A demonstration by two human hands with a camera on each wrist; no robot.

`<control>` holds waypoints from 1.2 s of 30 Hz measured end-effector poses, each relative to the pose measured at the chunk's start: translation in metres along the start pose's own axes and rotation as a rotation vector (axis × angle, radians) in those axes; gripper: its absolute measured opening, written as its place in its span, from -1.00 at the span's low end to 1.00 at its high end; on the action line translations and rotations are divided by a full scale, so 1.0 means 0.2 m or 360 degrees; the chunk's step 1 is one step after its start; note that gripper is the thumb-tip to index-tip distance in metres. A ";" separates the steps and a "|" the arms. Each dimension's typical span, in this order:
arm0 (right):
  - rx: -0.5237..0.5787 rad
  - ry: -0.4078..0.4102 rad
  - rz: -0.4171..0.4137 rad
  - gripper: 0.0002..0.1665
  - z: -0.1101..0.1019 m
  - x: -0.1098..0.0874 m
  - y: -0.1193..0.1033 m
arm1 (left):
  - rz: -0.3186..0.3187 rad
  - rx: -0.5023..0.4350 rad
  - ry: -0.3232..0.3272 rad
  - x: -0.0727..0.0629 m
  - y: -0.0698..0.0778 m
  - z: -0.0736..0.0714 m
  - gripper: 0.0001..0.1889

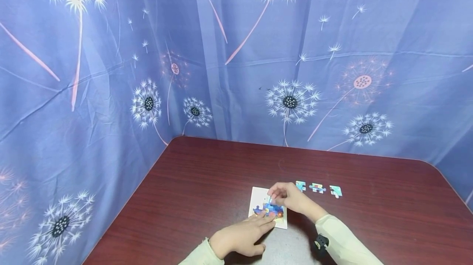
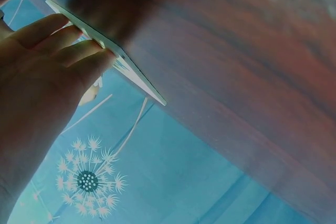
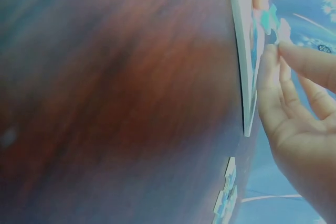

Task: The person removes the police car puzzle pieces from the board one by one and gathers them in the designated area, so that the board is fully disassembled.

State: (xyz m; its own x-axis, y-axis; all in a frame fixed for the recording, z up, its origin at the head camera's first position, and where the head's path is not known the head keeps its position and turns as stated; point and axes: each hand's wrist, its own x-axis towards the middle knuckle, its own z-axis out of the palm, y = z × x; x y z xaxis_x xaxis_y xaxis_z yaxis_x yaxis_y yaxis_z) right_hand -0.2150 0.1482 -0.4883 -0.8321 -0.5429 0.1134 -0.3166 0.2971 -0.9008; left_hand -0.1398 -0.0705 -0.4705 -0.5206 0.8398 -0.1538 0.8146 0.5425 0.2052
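The right hand [image 1: 287,196] pinches a piece [image 3: 270,20] over the board [image 1: 258,194], whose middle lies at six o'clock from that grip, while the left hand [image 1: 244,235] rests straight fingers on it from seven o'clock.

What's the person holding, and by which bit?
The right hand pinches a small teal-and-white jigsaw piece by its edge. The left hand holds nothing.

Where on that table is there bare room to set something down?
The table is bare left of the board, behind it up to the curtain, and right of the three loose pieces. It is crowded over the board, where the left hand and right hand are, and around those pieces.
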 end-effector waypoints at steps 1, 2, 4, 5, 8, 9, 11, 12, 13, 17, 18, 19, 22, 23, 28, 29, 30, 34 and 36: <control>0.0020 0.0004 0.0002 -0.77 0.00 0.00 0.00 | 0.0006 0.0011 0.0007 0.00 0.00 0.00 -0.35; 0.0035 0.0009 0.0004 -0.76 -0.01 0.00 0.00 | 0.0013 0.0022 0.0014 0.00 0.00 0.00 -0.35; 0.0059 0.0024 0.0013 -0.74 -0.02 0.00 0.01 | 0.0019 0.0032 0.0022 0.00 0.00 0.00 -0.35; 0.0068 0.0033 0.0016 -0.74 -0.02 0.00 0.01 | 0.0017 0.0024 0.0021 0.00 0.00 0.00 -0.35; 0.0068 0.0056 0.0016 -0.75 -0.04 0.00 0.00 | 0.0006 0.0000 0.0011 0.01 0.00 0.00 -0.35; 0.0057 0.0066 0.0021 -0.75 -0.04 -0.01 0.00 | -0.0003 -0.0014 0.0003 0.01 0.00 0.00 -0.35; 0.0051 0.0083 0.0013 -0.77 -0.05 -0.01 -0.01 | -0.0015 -0.0025 -0.0004 0.01 0.00 0.00 -0.34; 0.0045 0.0092 0.0017 -0.78 -0.06 -0.01 -0.01 | -0.0020 -0.0030 -0.0006 0.01 0.00 0.01 -0.34; 0.0044 0.0100 0.0026 -0.78 -0.07 -0.02 -0.01 | -0.0022 -0.0028 -0.0007 0.01 0.00 0.01 -0.34; 0.0090 0.0136 0.0085 -0.78 -0.10 -0.04 0.01 | -0.0019 -0.0001 0.0002 0.01 0.00 0.01 -0.35; 0.0103 0.0140 0.0095 -0.77 -0.11 -0.04 0.01 | -0.0016 0.0009 0.0006 0.01 0.00 0.01 -0.35; 0.0116 0.0144 0.0101 -0.76 -0.12 -0.05 0.02 | -0.0012 0.0021 0.0009 0.01 0.00 0.01 -0.36; 0.0123 0.0153 0.0094 -0.75 -0.15 -0.08 0.03 | -0.0003 0.0038 0.0021 0.01 0.00 0.01 -0.36; 0.0124 0.0151 0.0093 -0.74 -0.16 -0.09 0.03 | -0.0003 0.0035 0.0022 0.01 0.00 0.01 -0.37; 0.0091 0.0178 0.0127 -0.71 -0.22 -0.14 0.03 | -0.0005 0.0011 0.0022 0.00 0.00 0.00 -0.36; 0.0099 0.0182 0.0134 -0.70 -0.23 -0.15 0.03 | -0.0003 0.0012 0.0023 0.00 0.00 0.00 -0.36; 0.0104 0.0190 0.0136 -0.69 -0.24 -0.16 0.03 | -0.0001 0.0014 0.0026 0.00 0.00 0.00 -0.35; 0.0109 0.0218 0.0138 -0.67 -0.29 -0.19 0.04 | 0.0010 0.0035 0.0048 0.00 0.00 0.01 -0.35; 0.0117 0.0232 0.0145 -0.66 -0.31 -0.21 0.04 | 0.0020 0.0049 0.0062 0.00 0.00 0.01 -0.34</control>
State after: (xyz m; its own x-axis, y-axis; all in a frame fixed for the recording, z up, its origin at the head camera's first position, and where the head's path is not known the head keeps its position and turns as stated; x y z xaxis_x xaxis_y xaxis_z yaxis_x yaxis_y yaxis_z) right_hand -0.2108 0.2231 -0.4746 -0.9148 -0.3950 0.0847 -0.2071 0.2785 -0.9378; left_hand -0.1392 -0.0704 -0.4723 -0.5194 0.8469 -0.1137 0.8283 0.5317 0.1769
